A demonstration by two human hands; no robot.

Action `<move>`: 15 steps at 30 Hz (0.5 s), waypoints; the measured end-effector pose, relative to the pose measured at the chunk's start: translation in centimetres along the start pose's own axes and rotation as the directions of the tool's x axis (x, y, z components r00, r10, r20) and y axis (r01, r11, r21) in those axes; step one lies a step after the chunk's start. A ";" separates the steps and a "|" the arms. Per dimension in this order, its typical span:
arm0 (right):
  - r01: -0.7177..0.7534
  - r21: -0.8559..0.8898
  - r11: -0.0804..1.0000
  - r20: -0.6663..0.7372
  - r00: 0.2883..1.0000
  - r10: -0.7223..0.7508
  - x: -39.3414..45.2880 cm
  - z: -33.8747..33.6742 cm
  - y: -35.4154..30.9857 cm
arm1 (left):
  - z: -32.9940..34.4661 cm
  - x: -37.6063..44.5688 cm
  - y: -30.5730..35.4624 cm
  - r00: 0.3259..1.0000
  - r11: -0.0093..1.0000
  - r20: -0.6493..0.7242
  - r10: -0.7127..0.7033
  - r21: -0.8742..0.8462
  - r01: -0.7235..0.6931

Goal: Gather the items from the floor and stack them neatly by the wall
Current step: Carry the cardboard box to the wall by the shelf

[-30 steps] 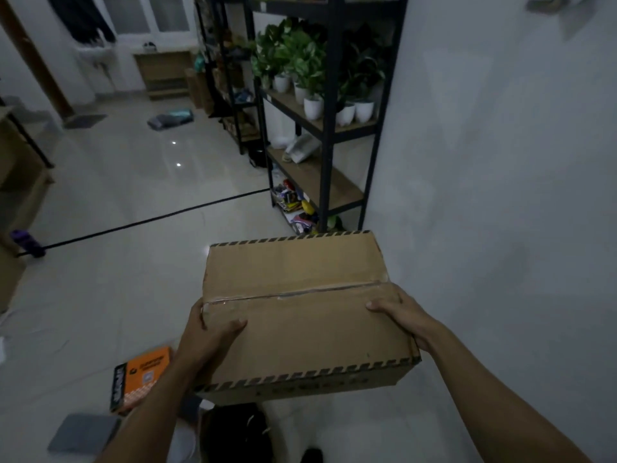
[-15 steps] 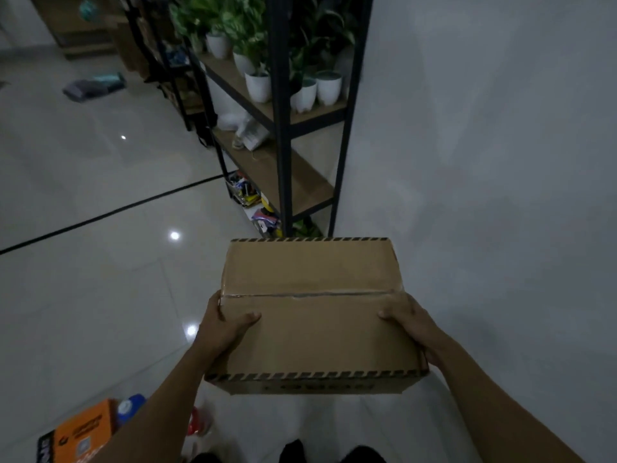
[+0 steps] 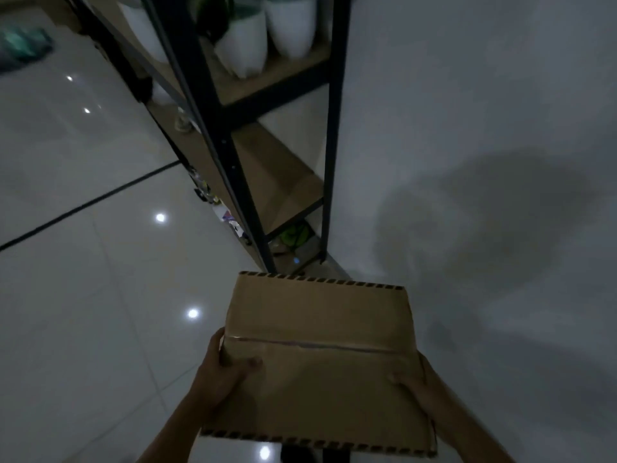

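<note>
cardboard box (image 3: 319,359) carried off the floor, near wall (image 3: 484,128), beside shelf (image 3: 233,155); left hand (image 3: 218,372) and right hand (image 3: 417,392) clamp its sides, thumbs on top. Not set down yet, no stack visible

Brown box (image 3: 320,362), black-striped edges; black shelf (image 3: 203,105); white pots (image 3: 247,50).
</note>
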State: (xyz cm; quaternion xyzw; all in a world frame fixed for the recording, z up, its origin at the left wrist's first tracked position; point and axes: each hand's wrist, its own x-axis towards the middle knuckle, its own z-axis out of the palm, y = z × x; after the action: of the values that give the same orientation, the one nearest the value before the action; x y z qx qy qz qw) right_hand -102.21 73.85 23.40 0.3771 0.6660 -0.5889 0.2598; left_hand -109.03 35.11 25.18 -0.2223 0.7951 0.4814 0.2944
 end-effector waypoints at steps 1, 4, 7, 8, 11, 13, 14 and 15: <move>-0.044 0.022 0.999 0.003 0.999 0.044 2.1 0.3 0.6 | 0.8 2.4 -0.1 1.000 1.000 0.013 -0.007 0.024 0.007; -0.139 0.080 0.987 -0.015 0.990 0.141 8.6 0.8 3.2 | 3.4 9.4 -0.8 0.999 0.995 0.048 -0.011 0.099 0.006; -0.116 0.108 0.987 -0.043 0.992 0.121 14.4 1.2 6.4 | 6.2 15.9 -2.4 0.997 0.990 0.074 0.001 0.138 -0.012; -0.115 0.116 0.987 -0.059 0.991 0.122 16.4 1.4 7.6 | 7.2 18.0 -3.2 0.996 0.990 0.087 -0.003 0.144 -0.010; -0.119 0.145 0.982 -0.084 0.988 0.133 21.9 2.0 11.4 | 9.8 23.3 -6.0 0.992 0.988 0.117 -0.039 0.153 0.021; -0.108 0.155 0.982 -0.105 0.987 0.125 25.1 2.5 14.0 | 11.3 26.2 -7.7 0.990 0.984 0.127 -0.057 0.176 0.034; -0.108 0.150 0.983 -0.113 0.986 0.126 26.4 2.7 15.2 | 11.9 27.5 -8.4 0.990 0.981 0.128 -0.066 0.190 0.041; -0.112 0.149 0.982 -0.120 0.984 0.130 27.5 3.0 16.2 | 12.6 28.5 -9.0 0.988 0.978 0.132 -0.075 0.202 0.047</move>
State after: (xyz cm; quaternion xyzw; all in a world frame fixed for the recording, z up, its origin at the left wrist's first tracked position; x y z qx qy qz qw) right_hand -105.39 76.69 -8.34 0.4717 0.6135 -0.5923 0.2241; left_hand -120.89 40.44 -4.55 -0.1823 0.8093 0.4050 0.3844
